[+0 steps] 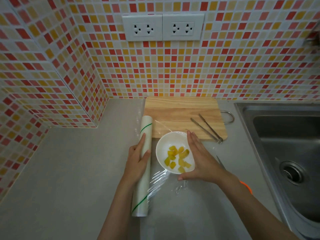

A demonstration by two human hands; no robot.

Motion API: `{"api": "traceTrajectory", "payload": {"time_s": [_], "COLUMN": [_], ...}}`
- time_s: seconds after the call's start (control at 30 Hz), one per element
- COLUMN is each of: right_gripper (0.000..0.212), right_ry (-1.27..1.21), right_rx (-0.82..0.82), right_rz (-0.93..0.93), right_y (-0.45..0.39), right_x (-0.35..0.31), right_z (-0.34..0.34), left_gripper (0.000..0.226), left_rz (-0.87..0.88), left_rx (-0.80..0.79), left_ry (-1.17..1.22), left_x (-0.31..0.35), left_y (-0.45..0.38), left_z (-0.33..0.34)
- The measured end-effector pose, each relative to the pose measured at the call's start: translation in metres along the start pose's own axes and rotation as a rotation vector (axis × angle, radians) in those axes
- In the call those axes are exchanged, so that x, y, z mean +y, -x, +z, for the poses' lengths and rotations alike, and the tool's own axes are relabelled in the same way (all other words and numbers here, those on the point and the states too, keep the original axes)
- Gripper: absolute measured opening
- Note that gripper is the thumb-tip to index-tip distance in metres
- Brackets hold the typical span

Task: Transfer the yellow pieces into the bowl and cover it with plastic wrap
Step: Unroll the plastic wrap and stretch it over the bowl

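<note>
The right hand (199, 160) lies flat, fingers pressed together and straight, pointing to about 11 o'clock, palm edge laid against the right side of the bowl (166, 148); the thumb sticks out toward 9 o'clock under the bowl's near rim. It pinches nothing that I can see; it looks to be smoothing the plastic wrap (161, 181) down the bowl's side. The left hand (138, 158) is curled around the roll (142, 163), thumb on its right face, fingers on the left.

The relation that matters: the roll lies just at 9 o'clock from the bowl, its long axis running 12 to 6, slightly tilted, and the sheet stretches from it toward 3 o'clock over the bowl and onto the counter (69, 170). The sheet has not been cut from the roll, so the next move probably calls for a tear along that long axis, with the left hand nearer.

Counts: one bowl, one roll, about nine or ten yellow pieces (178, 159) heaped in the bowl's right half. At 12 o'clock is one cutting board (180, 115), with no pieces on it, and one pair of tongs (207, 127) on its right part. One sink (285, 144) is at 3 o'clock. A blade tip and an orange handle (246, 187) show behind the right wrist; probably scissors, though I cannot tell.
</note>
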State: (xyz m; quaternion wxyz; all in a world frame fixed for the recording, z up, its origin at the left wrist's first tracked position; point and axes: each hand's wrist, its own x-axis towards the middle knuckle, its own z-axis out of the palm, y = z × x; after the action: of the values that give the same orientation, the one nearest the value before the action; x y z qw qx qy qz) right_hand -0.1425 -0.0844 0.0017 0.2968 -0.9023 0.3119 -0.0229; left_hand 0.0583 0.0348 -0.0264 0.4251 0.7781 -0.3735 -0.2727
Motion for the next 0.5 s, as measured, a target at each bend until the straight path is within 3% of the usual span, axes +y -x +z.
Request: {"api": "traceTrajectory", "payload": {"time_s": [0.2, 0.5], "right_gripper": [0.144, 0.142], "right_ry": [-0.032, -0.032], "right_rx": [0.002, 0.008], "right_rz": [0.019, 0.014], "right_y": [0.001, 0.002], "right_x": [-0.004, -0.001], "right_z": [-0.002, -0.001], "left_gripper": [0.079, 0.072], "left_rz": [-0.065, -0.066], "left_rx": [0.022, -0.106], "left_ry": [0.322, 0.318], "left_x": [-0.004, 0.000], "left_y": [0.001, 0.001], "left_z": [-0.010, -0.024]}}
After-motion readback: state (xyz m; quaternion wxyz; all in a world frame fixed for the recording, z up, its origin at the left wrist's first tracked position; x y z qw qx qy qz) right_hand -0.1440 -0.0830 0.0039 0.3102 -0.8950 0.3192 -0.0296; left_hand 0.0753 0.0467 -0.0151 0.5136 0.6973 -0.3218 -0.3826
